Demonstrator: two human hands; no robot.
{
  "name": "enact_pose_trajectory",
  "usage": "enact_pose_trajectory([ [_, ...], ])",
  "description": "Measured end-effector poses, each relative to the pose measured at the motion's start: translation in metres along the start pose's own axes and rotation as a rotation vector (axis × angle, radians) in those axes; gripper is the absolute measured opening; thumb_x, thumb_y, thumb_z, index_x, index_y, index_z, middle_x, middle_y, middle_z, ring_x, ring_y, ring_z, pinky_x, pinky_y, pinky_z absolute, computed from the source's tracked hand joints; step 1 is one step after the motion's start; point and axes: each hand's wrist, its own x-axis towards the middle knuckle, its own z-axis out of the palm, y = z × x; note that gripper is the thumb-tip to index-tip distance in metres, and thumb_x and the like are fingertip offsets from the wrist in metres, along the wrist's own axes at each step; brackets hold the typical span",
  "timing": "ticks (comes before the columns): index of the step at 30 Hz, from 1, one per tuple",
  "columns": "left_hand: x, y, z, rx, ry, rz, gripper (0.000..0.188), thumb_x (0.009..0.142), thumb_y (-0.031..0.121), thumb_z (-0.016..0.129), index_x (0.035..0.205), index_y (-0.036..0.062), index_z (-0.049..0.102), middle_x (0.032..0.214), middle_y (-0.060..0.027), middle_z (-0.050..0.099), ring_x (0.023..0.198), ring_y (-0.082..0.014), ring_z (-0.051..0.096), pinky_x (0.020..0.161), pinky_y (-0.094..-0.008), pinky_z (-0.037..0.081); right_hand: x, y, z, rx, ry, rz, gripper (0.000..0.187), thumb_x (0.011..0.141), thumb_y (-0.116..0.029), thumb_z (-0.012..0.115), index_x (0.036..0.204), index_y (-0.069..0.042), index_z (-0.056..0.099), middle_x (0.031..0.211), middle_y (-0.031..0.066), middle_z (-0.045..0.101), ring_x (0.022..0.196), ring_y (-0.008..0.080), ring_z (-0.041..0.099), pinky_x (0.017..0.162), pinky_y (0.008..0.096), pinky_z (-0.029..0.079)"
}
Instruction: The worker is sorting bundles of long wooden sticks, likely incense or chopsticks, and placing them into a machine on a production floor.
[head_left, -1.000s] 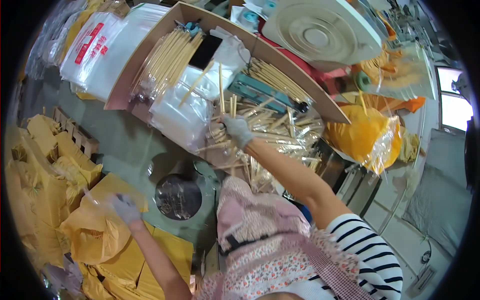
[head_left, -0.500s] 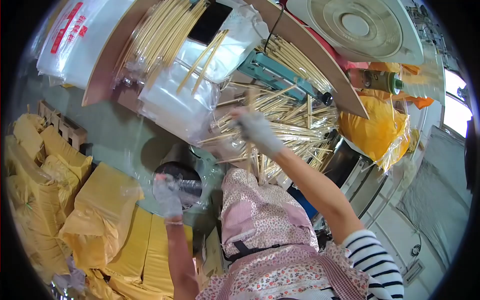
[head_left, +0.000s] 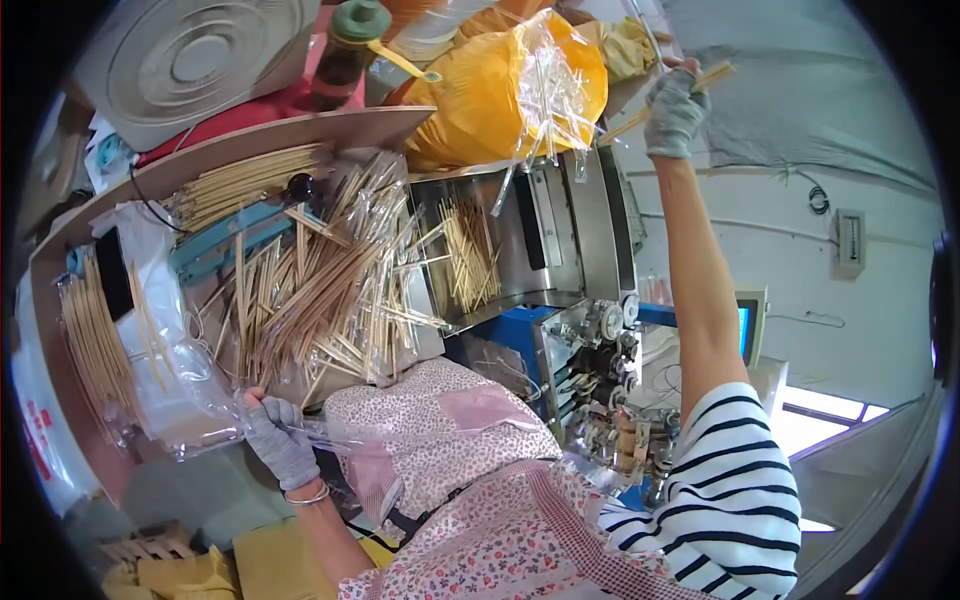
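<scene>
My right hand point(head_left: 678, 115), in a pale grey glove with bare fingertips, is raised at the upper right. Its fingers are closed on wooden chopsticks point(head_left: 717, 75) that stick out on both sides. At the near edge of a brown board-walled tray point(head_left: 300, 131), my left hand point(head_left: 283, 442), gloved alike, has its fingers drawn together. A strip of clear plastic film point(head_left: 350, 436) trails from it across my flowered apron. Just beyond that hand lies a loose heap of wooden chopsticks point(head_left: 320, 290), many in clear wrappers.
A teal tool point(head_left: 230, 240) and a black phone-like slab point(head_left: 113, 272) lie in the tray. More sticks lie in a metal machine's feed bay point(head_left: 467, 255). Its rollers point(head_left: 610, 320) stand to the right. Behind are a yellow bag point(head_left: 470, 105) and a green-capped bottle point(head_left: 345, 55).
My view has swung right. My right hand has gone from over the heap to high on the right with chopsticks. My left hand has left the dark round bin for the tray's edge.
</scene>
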Motion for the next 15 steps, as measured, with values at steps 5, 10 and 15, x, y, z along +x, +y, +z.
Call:
enact_pose_trajectory([
  [5, -0.022, -0.016, 0.018, 0.067, 0.038, -0.094, 0.021, 0.093, 0.028, 0.047, 0.085, 0.0093, 0.051, 0.049, 0.0072, 0.022, 0.038, -0.0035, 0.017, 0.035, -0.0206, 0.017, -0.047, 0.07, -0.044, 0.094, -0.056, 0.319, 0.03, 0.091, -0.032, 0.051, 0.087, -0.004, 0.06, 0.054, -0.0062, 0.041, 0.047, 0.0034, 0.037, 0.043, 0.0213, 0.029],
  [10, -0.027, -0.039, 0.032, 0.276, 0.085, -0.227, 0.019, 0.089, 0.029, 0.055, 0.087, 0.0101, 0.056, 0.049, 0.0083, 0.026, 0.037, -0.003, 0.02, 0.034, -0.02, 0.019, -0.192, 0.187, -0.092, -0.566, -0.646, 0.434, 0.032, 0.082, -0.034, 0.06, 0.087, -0.002, 0.064, 0.066, 0.0117, 0.061, 0.062, 0.0197, 0.058, 0.059, 0.0316, 0.045],
  [15, -0.026, -0.07, 0.068, 0.373, 0.004, -0.349, 0.019, 0.092, 0.03, 0.05, 0.086, 0.0126, 0.053, 0.048, 0.0087, 0.025, 0.036, -0.0024, 0.02, 0.033, -0.0195, 0.018, -0.259, 0.279, -0.072, -0.593, -0.595, 0.827, 0.034, 0.078, -0.033, 0.06, 0.092, -0.002, 0.065, 0.082, 0.0199, 0.063, 0.079, 0.0326, 0.061, 0.071, 0.0358, 0.046],
])
